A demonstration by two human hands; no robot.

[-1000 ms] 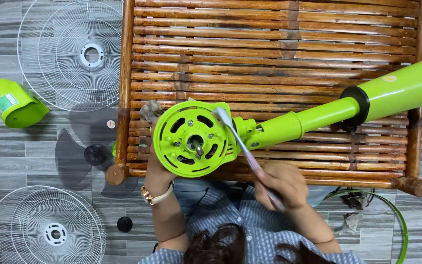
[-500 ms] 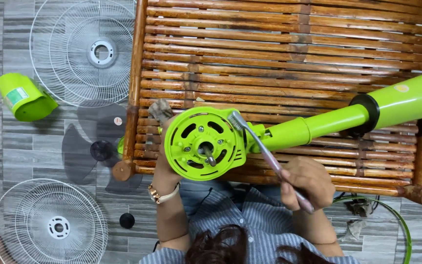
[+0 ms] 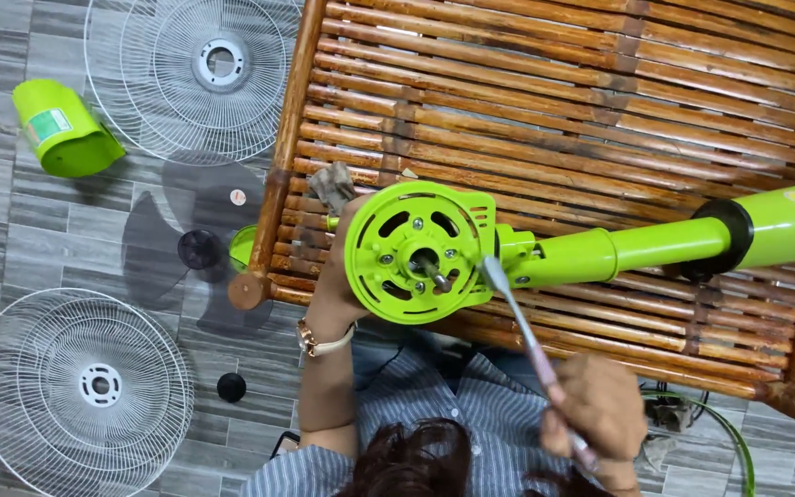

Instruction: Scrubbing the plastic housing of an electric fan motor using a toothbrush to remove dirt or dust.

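A bright green fan motor housing (image 3: 416, 250), round with slots and a metal shaft at its centre, lies on a bamboo slat table (image 3: 554, 110). Its green pole (image 3: 655, 247) runs off to the right. My left hand (image 3: 338, 271), with a watch on the wrist, grips the housing from its left side. My right hand (image 3: 600, 410) is shut on the handle of a long metal screwdriver-like tool (image 3: 526, 345). The tool's tip rests at the housing's right edge, by the neck joint.
Two white wire fan grilles (image 3: 200, 64) (image 3: 75, 391) lie on the grey tiled floor at left, with a dark translucent fan blade (image 3: 200, 248), a green plastic cover (image 3: 62, 129) and a black knob (image 3: 230, 387). A grey lump (image 3: 331, 184) sits on the table. A green cable (image 3: 729, 433) lies bottom right.
The tool's tip has dropped from the housing's upper right rim to its right edge near the neck. My right hand has moved lower and to the right. The left hand keeps its grip.
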